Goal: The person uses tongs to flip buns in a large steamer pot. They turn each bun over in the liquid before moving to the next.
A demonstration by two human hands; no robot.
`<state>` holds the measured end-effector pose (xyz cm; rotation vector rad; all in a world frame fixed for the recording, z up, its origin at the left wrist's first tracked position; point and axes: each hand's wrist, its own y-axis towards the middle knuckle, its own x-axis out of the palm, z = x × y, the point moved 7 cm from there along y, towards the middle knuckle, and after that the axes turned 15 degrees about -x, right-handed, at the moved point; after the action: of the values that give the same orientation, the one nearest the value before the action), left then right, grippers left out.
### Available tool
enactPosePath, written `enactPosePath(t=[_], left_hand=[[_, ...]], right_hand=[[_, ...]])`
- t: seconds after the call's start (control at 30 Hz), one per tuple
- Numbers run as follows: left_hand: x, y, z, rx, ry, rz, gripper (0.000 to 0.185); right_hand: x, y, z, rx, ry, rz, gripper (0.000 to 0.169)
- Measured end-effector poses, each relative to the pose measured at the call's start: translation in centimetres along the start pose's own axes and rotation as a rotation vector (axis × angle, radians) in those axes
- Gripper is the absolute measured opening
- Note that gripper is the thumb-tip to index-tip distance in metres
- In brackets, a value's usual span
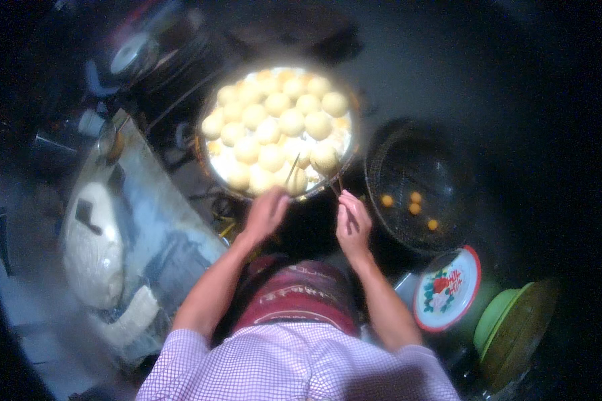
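Observation:
A round pan [199, 145] sits before me under bright light, crowded with pale round dough balls [277, 104] in bubbling liquid. At its near rim, my left hand [268, 213] is blurred and closed around a thin stick [293, 168] that points up over the balls. My right hand [353, 218] grips a pair of chopsticks [339, 183] at the pan's lower right. Their tips reach the side of one dough ball [324, 158]; whether they pinch it I cannot tell.
Right of the pan stands a wire-mesh basket [373, 200] with several small orange balls [415, 208]. Nearer me are a red-rimmed enamel tray [439, 301] and a green basin [496, 316]. On the left table [155, 200] lie a plastic-covered dough mass [93, 250] and a dough strip [133, 316].

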<state>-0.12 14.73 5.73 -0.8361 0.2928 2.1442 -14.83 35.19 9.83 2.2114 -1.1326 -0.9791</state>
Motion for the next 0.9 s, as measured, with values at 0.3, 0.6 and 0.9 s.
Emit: enactPosePath(t=[0.3,0.6,0.9], left_hand=[[-2.1,-3.3,-0.8,-0.029,-0.038,-0.005,0.025],[-5.3,-3.5,-3.8,-0.112,-0.209,0.066,0.026],[-7.4,-3.4,-8.0,-0.105,-0.219,0.150,0.027]], right_hand=[[0.1,-0.9,2.4,0.156,-0.033,0.044,0.018],[1.7,1.8,-3.1,0.068,-0.022,-0.057,0.020],[6.1,3.4,-1.6,0.088,-0.044,-0.105,0.019]])
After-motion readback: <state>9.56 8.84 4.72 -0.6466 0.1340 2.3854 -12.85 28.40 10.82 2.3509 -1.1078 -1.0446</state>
